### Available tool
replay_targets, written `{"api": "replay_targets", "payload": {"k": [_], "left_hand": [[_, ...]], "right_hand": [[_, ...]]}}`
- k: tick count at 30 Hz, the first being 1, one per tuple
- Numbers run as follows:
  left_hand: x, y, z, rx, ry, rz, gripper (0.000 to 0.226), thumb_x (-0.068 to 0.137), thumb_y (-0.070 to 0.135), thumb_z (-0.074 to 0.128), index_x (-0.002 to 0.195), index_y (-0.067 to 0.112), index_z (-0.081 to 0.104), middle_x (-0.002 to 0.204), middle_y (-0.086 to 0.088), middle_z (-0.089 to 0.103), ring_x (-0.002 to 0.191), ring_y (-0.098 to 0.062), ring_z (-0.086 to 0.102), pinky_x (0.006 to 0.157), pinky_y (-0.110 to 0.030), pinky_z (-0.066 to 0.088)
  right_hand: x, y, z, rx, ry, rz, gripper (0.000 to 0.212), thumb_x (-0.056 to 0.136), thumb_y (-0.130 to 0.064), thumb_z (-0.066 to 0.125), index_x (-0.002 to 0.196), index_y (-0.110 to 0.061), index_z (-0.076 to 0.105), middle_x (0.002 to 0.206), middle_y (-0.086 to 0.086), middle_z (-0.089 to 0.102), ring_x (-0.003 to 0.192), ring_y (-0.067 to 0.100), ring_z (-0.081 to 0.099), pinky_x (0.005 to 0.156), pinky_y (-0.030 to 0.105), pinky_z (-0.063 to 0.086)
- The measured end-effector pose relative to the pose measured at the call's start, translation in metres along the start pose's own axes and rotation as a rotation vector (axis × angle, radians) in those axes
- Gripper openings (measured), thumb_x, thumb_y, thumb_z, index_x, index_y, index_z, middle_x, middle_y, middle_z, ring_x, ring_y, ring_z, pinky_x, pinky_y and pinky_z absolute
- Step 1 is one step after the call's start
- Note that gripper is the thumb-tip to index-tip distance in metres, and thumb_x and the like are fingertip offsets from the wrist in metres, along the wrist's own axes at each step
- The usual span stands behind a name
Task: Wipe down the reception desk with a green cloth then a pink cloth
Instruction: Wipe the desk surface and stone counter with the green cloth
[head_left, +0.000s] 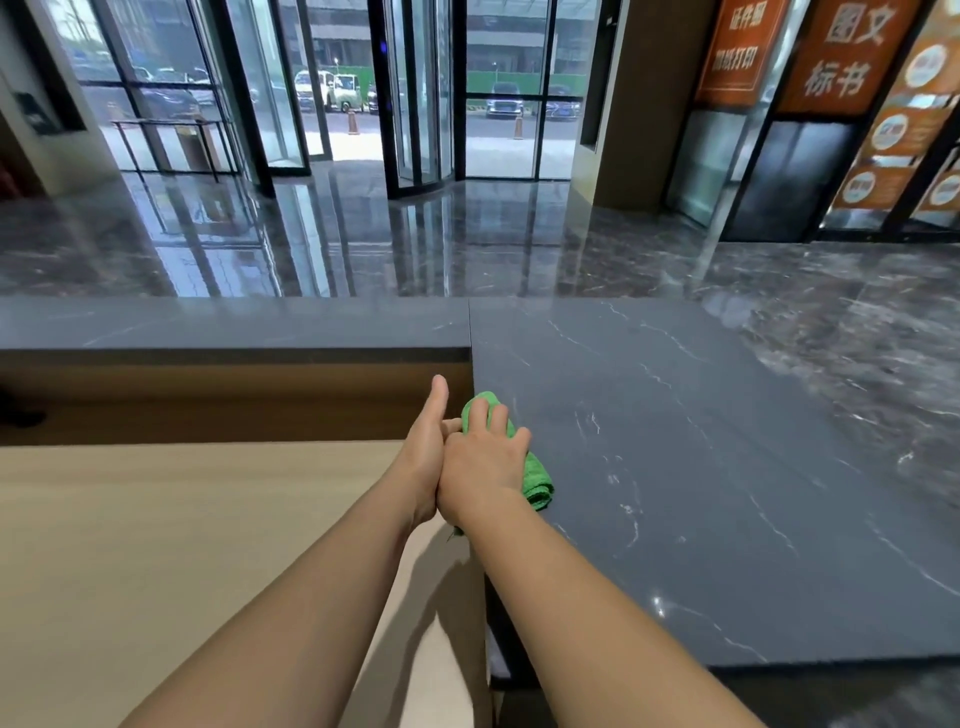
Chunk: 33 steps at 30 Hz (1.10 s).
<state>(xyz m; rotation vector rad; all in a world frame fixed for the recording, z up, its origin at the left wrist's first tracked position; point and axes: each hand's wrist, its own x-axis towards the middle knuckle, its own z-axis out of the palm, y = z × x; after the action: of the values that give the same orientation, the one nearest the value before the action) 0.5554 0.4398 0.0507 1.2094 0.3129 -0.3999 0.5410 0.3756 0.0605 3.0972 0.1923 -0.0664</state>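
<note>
Green cloth (535, 478) lies bunched on the dark veined tabletop (675, 467), right at the slab's left edge, where it steps down to a pale wood work surface (182, 519). Cloth long axis: runs from far-left to near-right, roughly along the line of the right forearm. Right hand (483, 462) is on top of it, palm down, fingers spread flat and pressing, not curled around the fabric; green shows beyond the fingertips and past the heel of the hand. Left hand (423, 452) sits just beside it at the slab edge, touching the right hand, thumb straight and pointing away from the body. Its fingers are hidden behind the right hand, so I cannot tell whether it is relaxed or pinching a corner of the cloth. Of the two hands, the right one carries the cloth. Judgement: the green-cloth pass is under way. Nearly all of the slab lies to the right of the cloth and beyond it, so the next stroke would have to travel rightward and outward from this edge. Pink cloth: not in view. Surface is polished stone, dark grey with white veins, and nothing else rests on it; a narrower raised ledge (234, 322) of similar stone continues to the left. Room: a lobby with a glossy marble floor (363, 244), a glass revolving door (415, 104) and orange signboards (841, 52) at right.
</note>
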Motion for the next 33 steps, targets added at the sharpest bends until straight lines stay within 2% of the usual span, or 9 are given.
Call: {"api": "replay_targets", "payload": {"k": [10, 14, 17, 19, 22, 24, 27, 29, 33], "left_hand": [[-0.090, -0.062, -0.002, 0.017, 0.092, 0.066, 0.098, 0.077, 0.084, 0.034, 0.113, 0.000, 0.069, 0.122, -0.024, 0.063, 0.118, -0.042, 0.057, 0.109, -0.052, 0.037], [-0.119, -0.081, -0.002, -0.002, 0.134, 0.105, 0.113, 0.049, 0.095, 0.050, 0.109, 0.003, 0.071, 0.124, -0.023, 0.056, 0.105, -0.037, 0.051, 0.090, -0.046, 0.036], [-0.138, -0.094, 0.005, 0.046, 0.187, 0.142, 0.093, 0.078, 0.085, 0.032, 0.096, 0.005, 0.077, 0.111, -0.026, 0.066, 0.098, -0.034, 0.059, 0.088, -0.041, 0.042], [-0.147, -0.102, 0.011, 0.092, 0.263, 0.187, 0.077, 0.093, 0.066, 0.029, 0.089, 0.006, 0.077, 0.098, -0.017, 0.072, 0.093, -0.028, 0.065, 0.086, -0.038, 0.049], [-0.159, -0.108, 0.020, 0.329, 0.450, 0.412, 0.032, 0.090, 0.025, 0.050, 0.086, 0.004, 0.073, 0.085, -0.003, 0.070, 0.081, -0.020, 0.061, 0.086, -0.040, 0.053], [-0.169, -0.112, 0.022, 0.652, 0.465, 0.593, 0.030, 0.088, 0.005, 0.052, 0.111, 0.009, 0.071, 0.101, 0.008, 0.064, 0.095, -0.011, 0.056, 0.089, -0.027, 0.045], [-0.175, -0.117, 0.017, 1.219, 0.447, 0.831, 0.039, 0.092, 0.011, 0.053, 0.130, 0.018, 0.061, 0.133, 0.005, 0.056, 0.125, -0.016, 0.046, 0.108, -0.036, 0.035], [-0.176, -0.114, 0.013, 1.376, 0.406, 0.872, 0.038, 0.093, 0.021, 0.054, 0.131, 0.022, 0.060, 0.134, 0.007, 0.058, 0.126, -0.016, 0.049, 0.108, -0.039, 0.034], [-0.185, -0.109, 0.018, 1.540, 0.278, 0.854, 0.043, 0.090, 0.041, 0.057, 0.129, 0.025, 0.057, 0.128, 0.011, 0.060, 0.120, -0.010, 0.052, 0.107, -0.027, 0.018]], "right_hand": [[-0.108, 0.006, 0.007, 0.053, 0.019, -0.103, 0.047, 0.090, -0.033, 0.054, 0.134, -0.019, 0.049, 0.145, 0.014, 0.022, 0.132, 0.034, 0.020, 0.105, 0.051, 0.028], [-0.145, 0.011, 0.012, 0.054, 0.053, -0.161, 0.044, 0.092, -0.035, 0.051, 0.131, -0.015, 0.051, 0.143, 0.014, 0.025, 0.131, 0.034, 0.022, 0.103, 0.050, 0.028], [-0.171, 0.025, 0.017, 0.094, 0.140, -0.268, 0.037, 0.093, -0.039, 0.046, 0.120, -0.017, 0.057, 0.140, 0.012, 0.030, 0.128, 0.032, 0.026, 0.101, 0.048, 0.027], [-0.181, 0.044, 0.022, 0.072, 0.196, -0.389, 0.039, 0.090, -0.041, 0.046, 0.122, -0.020, 0.054, 0.138, 0.010, 0.032, 0.126, 0.031, 0.027, 0.098, 0.046, 0.027], [-0.185, 0.074, 0.029, 0.025, 0.249, -0.520, 0.057, 0.085, -0.040, 0.053, 0.139, -0.026, 0.039, 0.141, 0.009, 0.030, 0.126, 0.031, 0.028, 0.096, 0.042, 0.029], [-0.182, 0.086, 0.035, -0.004, 0.285, -0.531, 0.066, 0.084, -0.038, 0.059, 0.144, -0.026, 0.033, 0.145, 0.010, 0.031, 0.127, 0.032, 0.031, 0.096, 0.042, 0.031], [-0.178, 0.093, 0.043, -0.069, 0.332, -0.537, 0.072, 0.081, -0.041, 0.069, 0.144, -0.022, 0.039, 0.143, 0.009, 0.042, 0.120, 0.032, 0.044, 0.087, 0.041, 0.040], [-0.175, 0.097, 0.049, -0.077, 0.367, -0.519, 0.077, 0.072, -0.043, 0.077, 0.139, -0.022, 0.047, 0.136, 0.006, 0.051, 0.112, 0.030, 0.051, 0.078, 0.038, 0.044], [-0.178, 0.107, 0.055, -0.050, 0.447, -0.508, 0.082, 0.063, -0.046, 0.084, 0.136, -0.023, 0.052, 0.129, 0.003, 0.057, 0.103, 0.026, 0.056, 0.071, 0.033, 0.046]]}}
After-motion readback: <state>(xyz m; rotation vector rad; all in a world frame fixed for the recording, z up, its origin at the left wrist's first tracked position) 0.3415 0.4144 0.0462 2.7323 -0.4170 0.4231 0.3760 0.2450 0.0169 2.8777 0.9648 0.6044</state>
